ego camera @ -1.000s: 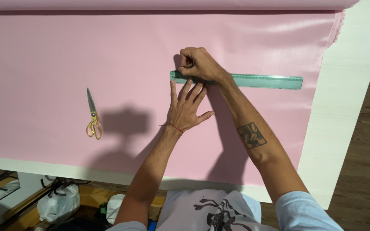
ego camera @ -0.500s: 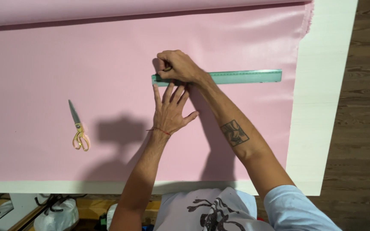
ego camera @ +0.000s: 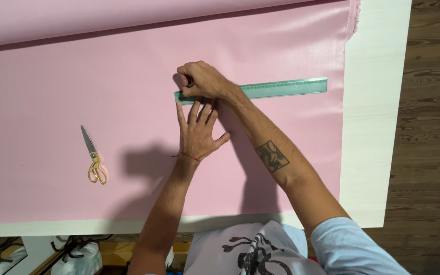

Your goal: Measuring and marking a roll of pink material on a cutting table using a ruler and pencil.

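The left hand (ego camera: 198,133) lay flat, fingers (ego camera: 194,109) spread, pinning the green ruler (ego camera: 276,88) to the pink fabric (ego camera: 77,91); the right hand (ego camera: 202,80) was curled shut above its end, seemingly marking, though any pen stayed hidden. Scissors (ego camera: 93,155) lay well left

Ruler (ego camera: 281,88) lies on fabric (ego camera: 77,91), scissors (ego camera: 92,158) well to its left.

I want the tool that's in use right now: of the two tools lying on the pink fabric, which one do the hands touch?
The green ruler: the left hand presses fingertips on its left end, the right hand rests over it. The scissors lie apart, untouched.
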